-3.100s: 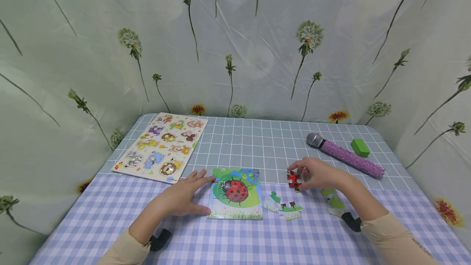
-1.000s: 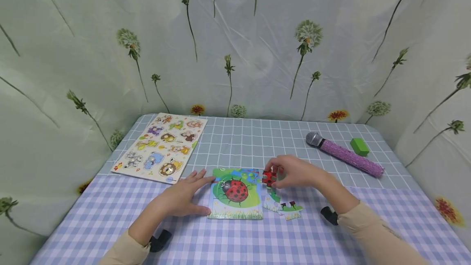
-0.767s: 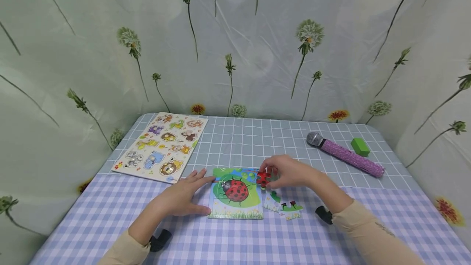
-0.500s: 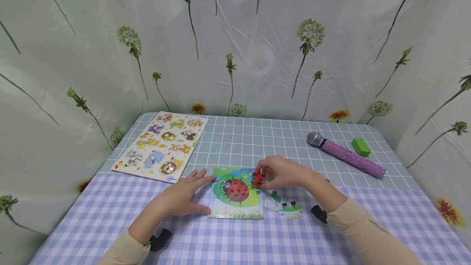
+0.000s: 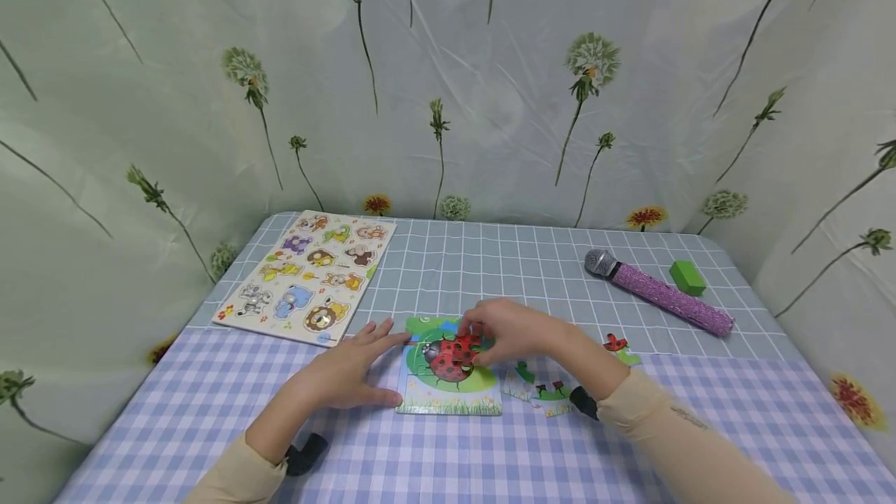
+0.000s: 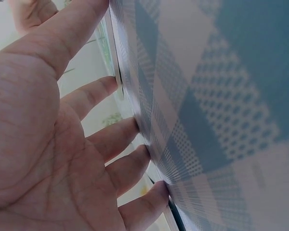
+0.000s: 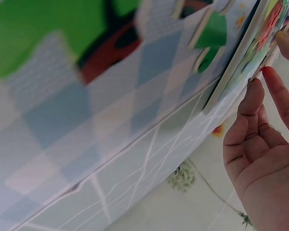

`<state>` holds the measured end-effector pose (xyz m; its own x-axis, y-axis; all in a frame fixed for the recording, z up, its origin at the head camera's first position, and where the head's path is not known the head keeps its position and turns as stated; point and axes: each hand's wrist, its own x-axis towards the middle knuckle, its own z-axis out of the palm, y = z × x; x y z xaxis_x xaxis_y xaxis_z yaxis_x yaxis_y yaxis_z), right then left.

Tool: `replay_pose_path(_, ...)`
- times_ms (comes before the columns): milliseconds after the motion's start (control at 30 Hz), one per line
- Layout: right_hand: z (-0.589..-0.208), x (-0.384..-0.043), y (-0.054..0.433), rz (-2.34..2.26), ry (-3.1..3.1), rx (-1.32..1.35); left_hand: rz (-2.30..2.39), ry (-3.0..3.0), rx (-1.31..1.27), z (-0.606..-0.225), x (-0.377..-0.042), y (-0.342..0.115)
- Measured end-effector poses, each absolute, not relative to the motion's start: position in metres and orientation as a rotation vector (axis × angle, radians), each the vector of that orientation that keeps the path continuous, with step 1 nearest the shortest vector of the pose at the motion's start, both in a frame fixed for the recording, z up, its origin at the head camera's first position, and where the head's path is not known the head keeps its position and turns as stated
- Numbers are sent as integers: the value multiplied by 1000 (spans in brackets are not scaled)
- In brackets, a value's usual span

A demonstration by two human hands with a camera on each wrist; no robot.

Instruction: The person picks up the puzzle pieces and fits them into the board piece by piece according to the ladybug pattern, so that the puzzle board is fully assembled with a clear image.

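Observation:
A ladybug picture board (image 5: 448,404) lies on the checked cloth near the middle of the table. My right hand (image 5: 516,329) pinches a red puzzle piece (image 5: 463,345) with black spots, close over the printed ladybug. From the right wrist view, thumb and fingertips of the right hand (image 7: 265,159) meet the piece's thin edge beside the board (image 7: 231,72). Spread fingers of my left hand (image 5: 344,372) rest at the board's left edge, with the thumb at its lower left corner. In the left wrist view the left hand (image 6: 53,144) has its fingertips against the cloth and board edge.
Loose puzzle pieces (image 5: 549,395) lie just right of the board; a red and green piece (image 5: 617,344) shows beyond the right forearm. An animal peg board (image 5: 294,278) lies back left. A pink glitter microphone (image 5: 661,294) and a green block (image 5: 687,278) are back right.
My right hand has moved left with the red spotted piece, from the cloth right of the board to over the ladybug picture. My left hand has stayed in place.

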<state>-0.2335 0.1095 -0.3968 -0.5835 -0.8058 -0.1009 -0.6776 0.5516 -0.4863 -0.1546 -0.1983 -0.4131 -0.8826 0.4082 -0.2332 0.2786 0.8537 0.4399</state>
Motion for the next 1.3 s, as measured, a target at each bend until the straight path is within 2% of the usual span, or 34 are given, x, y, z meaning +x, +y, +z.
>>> replay_pose_path(433,-401,-229,88,-518,2451,-1246,594,2708,530,-413,-154,-198)
replay_pose_path(1300,-404,-226,83,-524,2428,-1277,596,2717,532,-412,-153,-198)
